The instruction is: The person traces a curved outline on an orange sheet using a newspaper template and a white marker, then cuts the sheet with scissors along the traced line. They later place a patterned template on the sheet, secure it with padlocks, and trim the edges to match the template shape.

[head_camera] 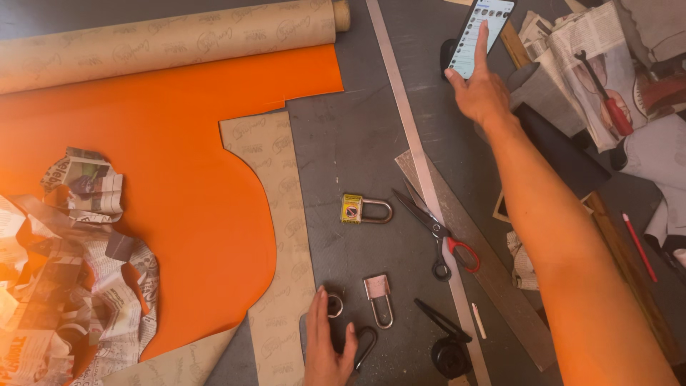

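Observation:
My right hand (480, 93) reaches to the far right of the table, its forefinger touching the lit screen of a smartphone (480, 34) that leans upright there. My left hand (325, 344) lies flat at the near edge, fingers apart, resting over a black-handled tool (366, 345) and touching a small round metal piece (334, 306). Beside it lies a silver padlock (379, 297). A brass padlock (363, 210) lies further up. Scissors with a red and black handle (439, 236) lie to the right of it.
An orange sheet (164, 164) with a brown paper backing (275, 214) covers the left of the dark table; a paper roll (171, 39) lies behind it. Crumpled newspaper (64, 286) sits at the left. A long metal ruler (421, 171), a red-handled screwdriver (607, 96) and a red pencil (639, 246) lie to the right.

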